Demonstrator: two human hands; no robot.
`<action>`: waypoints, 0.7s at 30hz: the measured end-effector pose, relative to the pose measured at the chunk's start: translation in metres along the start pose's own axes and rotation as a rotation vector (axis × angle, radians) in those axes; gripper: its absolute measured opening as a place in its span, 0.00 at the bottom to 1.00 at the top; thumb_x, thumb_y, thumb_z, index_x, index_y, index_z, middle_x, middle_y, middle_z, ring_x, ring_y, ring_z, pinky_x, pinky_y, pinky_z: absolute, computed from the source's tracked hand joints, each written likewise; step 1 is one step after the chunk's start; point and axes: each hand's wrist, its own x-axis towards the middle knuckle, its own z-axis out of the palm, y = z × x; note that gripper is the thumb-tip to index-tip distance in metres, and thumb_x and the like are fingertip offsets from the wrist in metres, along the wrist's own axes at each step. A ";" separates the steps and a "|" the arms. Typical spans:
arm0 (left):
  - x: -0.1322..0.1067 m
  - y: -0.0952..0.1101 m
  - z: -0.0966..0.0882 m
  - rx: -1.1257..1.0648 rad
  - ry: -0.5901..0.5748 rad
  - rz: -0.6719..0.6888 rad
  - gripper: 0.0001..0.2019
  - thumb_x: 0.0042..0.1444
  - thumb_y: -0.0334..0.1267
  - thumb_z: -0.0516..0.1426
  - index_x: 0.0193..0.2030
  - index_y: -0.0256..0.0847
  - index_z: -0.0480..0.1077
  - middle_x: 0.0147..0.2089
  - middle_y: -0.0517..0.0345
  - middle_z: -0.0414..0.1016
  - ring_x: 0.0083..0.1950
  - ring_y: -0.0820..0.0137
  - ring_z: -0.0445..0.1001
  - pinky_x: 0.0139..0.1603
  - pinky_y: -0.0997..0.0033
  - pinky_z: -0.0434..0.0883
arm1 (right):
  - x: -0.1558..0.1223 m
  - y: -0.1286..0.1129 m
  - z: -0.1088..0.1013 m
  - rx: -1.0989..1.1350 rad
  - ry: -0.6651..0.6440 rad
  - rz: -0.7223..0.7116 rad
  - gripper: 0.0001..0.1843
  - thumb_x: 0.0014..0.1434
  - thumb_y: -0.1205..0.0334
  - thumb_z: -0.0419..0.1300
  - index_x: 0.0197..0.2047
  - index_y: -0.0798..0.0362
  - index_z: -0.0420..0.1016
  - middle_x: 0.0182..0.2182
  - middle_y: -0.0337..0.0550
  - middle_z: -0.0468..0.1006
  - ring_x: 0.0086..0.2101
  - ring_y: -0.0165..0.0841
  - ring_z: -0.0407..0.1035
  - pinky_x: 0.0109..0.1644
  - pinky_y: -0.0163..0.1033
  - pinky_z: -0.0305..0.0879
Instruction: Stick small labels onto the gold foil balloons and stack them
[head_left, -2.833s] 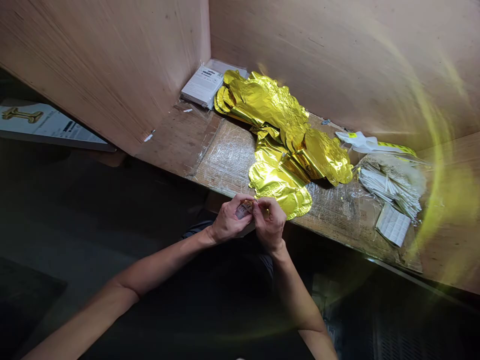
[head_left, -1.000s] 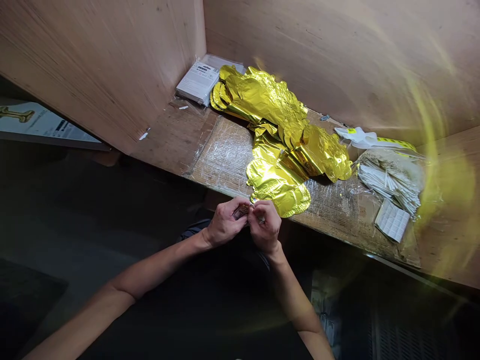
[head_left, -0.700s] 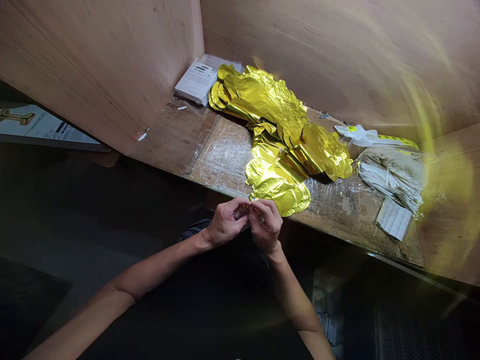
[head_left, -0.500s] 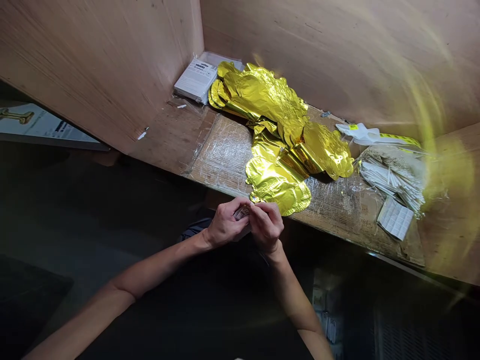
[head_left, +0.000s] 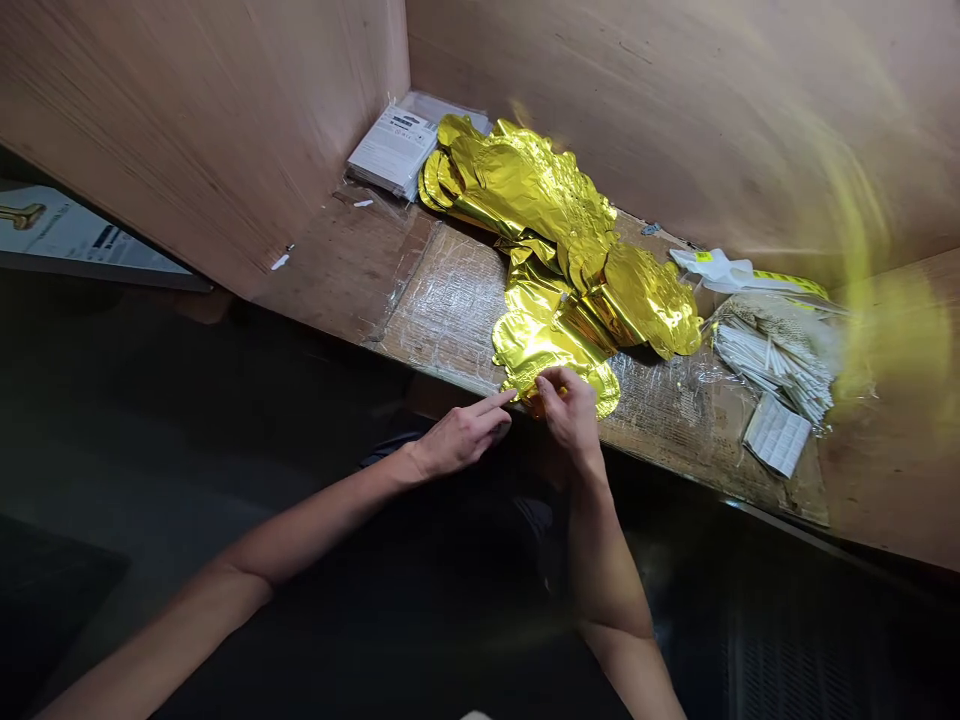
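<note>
A heap of flat gold foil balloons lies across the wooden bench. My right hand is at the bench's front edge, its thumb and fingers pinched on the near rim of the closest gold foil balloon. Just left of it, my left hand lies low with its fingers stretched out, the index fingertip reaching toward the same rim. Nothing shows in the left hand; the small packet it held earlier is out of sight.
A stack of white printed cards sits in the back corner. At the right lie a clear bag of white straws, a small white sheet and a white-and-yellow strip. Plywood walls close the back and left.
Both hands were pressed together over a small packet just off the bench edge. They have parted: the right moved up onto the nearest balloon's rim, and the left opened its fingers.
</note>
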 end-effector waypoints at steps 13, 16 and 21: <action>-0.008 -0.014 0.009 0.244 -0.137 -0.087 0.18 0.68 0.25 0.51 0.58 0.44 0.72 0.82 0.50 0.56 0.57 0.60 0.84 0.54 0.64 0.82 | 0.005 0.011 0.003 -0.635 0.009 -0.073 0.13 0.75 0.52 0.54 0.47 0.51 0.74 0.41 0.47 0.77 0.43 0.40 0.67 0.49 0.44 0.51; -0.009 -0.016 0.007 0.174 -0.133 0.002 0.15 0.72 0.29 0.50 0.59 0.44 0.72 0.82 0.51 0.55 0.62 0.59 0.82 0.57 0.64 0.80 | 0.010 0.016 -0.003 -0.563 -0.159 -0.097 0.15 0.75 0.51 0.53 0.40 0.50 0.72 0.38 0.44 0.77 0.42 0.39 0.67 0.47 0.43 0.51; -0.003 -0.016 0.009 0.110 -0.141 0.099 0.12 0.74 0.33 0.50 0.56 0.43 0.73 0.82 0.49 0.56 0.63 0.58 0.81 0.57 0.64 0.80 | 0.027 0.021 -0.011 -0.211 -0.272 0.061 0.22 0.74 0.47 0.52 0.31 0.50 0.68 0.26 0.37 0.71 0.30 0.33 0.64 0.37 0.39 0.57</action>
